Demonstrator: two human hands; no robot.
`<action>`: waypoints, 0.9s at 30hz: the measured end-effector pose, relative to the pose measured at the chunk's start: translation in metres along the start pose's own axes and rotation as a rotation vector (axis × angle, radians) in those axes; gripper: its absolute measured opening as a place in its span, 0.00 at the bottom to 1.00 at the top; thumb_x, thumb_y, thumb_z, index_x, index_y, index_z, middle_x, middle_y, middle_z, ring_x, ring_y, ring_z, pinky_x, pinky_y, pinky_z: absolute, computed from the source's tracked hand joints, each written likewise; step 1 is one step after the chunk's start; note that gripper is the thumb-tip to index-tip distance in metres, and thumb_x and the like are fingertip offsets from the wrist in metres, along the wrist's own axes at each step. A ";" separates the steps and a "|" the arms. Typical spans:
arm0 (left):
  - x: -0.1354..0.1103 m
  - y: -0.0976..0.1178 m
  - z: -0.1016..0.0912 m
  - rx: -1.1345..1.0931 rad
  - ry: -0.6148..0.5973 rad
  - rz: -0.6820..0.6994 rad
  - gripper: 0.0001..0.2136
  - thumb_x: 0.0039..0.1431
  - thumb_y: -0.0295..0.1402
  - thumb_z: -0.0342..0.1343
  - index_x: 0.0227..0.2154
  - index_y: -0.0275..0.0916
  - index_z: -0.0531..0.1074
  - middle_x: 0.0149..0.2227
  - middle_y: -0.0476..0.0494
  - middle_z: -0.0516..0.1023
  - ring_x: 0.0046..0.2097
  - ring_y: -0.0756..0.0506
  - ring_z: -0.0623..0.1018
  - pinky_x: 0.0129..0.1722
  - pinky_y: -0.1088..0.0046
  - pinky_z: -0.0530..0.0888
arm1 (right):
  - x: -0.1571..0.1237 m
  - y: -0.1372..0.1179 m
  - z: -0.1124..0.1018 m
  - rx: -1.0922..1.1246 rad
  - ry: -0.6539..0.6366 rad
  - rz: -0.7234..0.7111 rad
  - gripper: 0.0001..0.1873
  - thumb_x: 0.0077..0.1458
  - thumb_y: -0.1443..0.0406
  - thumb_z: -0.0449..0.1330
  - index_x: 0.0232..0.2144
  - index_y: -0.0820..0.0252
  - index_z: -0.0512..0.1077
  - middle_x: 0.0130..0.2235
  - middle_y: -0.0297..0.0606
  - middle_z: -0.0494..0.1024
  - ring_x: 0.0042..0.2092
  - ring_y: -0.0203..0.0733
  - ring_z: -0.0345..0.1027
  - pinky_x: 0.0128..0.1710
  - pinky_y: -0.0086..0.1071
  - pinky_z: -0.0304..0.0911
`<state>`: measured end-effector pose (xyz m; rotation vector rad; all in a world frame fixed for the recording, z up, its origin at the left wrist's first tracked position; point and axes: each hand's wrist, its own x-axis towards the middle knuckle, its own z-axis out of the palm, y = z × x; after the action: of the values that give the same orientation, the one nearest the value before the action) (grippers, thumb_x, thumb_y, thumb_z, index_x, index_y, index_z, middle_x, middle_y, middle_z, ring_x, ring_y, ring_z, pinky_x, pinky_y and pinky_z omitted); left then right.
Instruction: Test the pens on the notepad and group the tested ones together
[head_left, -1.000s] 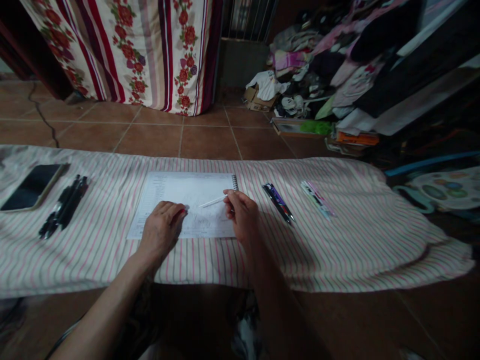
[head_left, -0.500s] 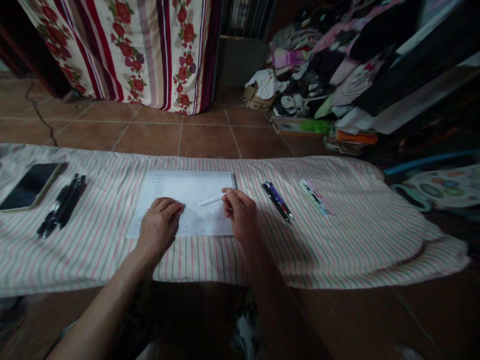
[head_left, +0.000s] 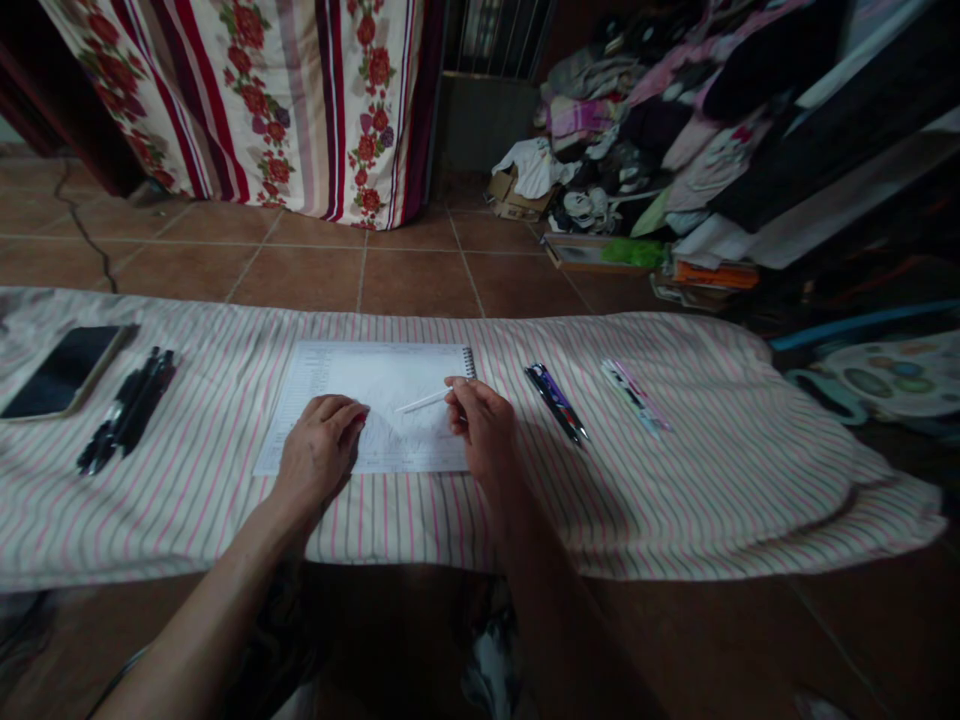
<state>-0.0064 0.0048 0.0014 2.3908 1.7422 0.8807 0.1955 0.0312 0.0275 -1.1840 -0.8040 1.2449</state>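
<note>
A spiral notebook (head_left: pixel 375 365) lies on the striped cloth, its page carrying printed lines and faint pencil-like marks. My right hand (head_left: pixel 484 415) pinches a thin white pen (head_left: pixel 424 401) near one end, and the other end points left over the page. On the notebook's left part rests my left hand (head_left: pixel 319 440), fingers curled and pressed together. A small reddish spot shows at its fingertips, too small to name. Right of my right hand lie dark pens (head_left: pixel 555 402), and farther right some pale pink and white pens (head_left: pixel 634 395).
A phone (head_left: pixel 64 370) and several black pens (head_left: pixel 127 410) lie at the left on the striped cloth (head_left: pixel 720 450). Beyond are floor tiles, a flowered curtain (head_left: pixel 300 100) and a heap of clothes (head_left: pixel 637 130). A painted palette-like board (head_left: pixel 900 370) is at far right.
Both hands and the pen stay almost where they were. The reddish spot by my left fingertips shows more now. The whole view has shifted very slightly.
</note>
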 end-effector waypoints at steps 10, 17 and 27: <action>-0.002 -0.003 -0.007 -0.023 0.086 0.018 0.10 0.60 0.34 0.51 0.39 0.39 0.75 0.43 0.39 0.76 0.54 0.38 0.69 0.51 0.54 0.71 | 0.000 0.000 0.000 -0.004 -0.001 -0.014 0.13 0.45 0.57 0.62 0.27 0.62 0.74 0.23 0.29 0.69 0.20 0.27 0.58 0.16 0.22 0.53; -0.002 0.006 -0.007 0.029 0.183 0.003 0.09 0.60 0.31 0.49 0.37 0.37 0.74 0.44 0.37 0.76 0.55 0.38 0.68 0.51 0.53 0.71 | -0.003 0.004 0.008 -0.072 -0.024 -0.048 0.14 0.46 0.57 0.61 0.30 0.62 0.74 0.25 0.33 0.75 0.22 0.30 0.65 0.18 0.23 0.60; 0.000 0.004 -0.005 0.029 0.187 -0.019 0.09 0.60 0.31 0.50 0.35 0.38 0.75 0.43 0.38 0.76 0.55 0.38 0.68 0.51 0.55 0.71 | -0.011 0.014 0.018 -0.227 -0.083 -0.270 0.14 0.52 0.57 0.57 0.36 0.59 0.75 0.26 0.33 0.77 0.22 0.32 0.68 0.20 0.26 0.65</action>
<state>-0.0057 0.0019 0.0070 2.3740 1.8486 1.1169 0.1728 0.0232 0.0198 -1.1638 -1.1512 1.0032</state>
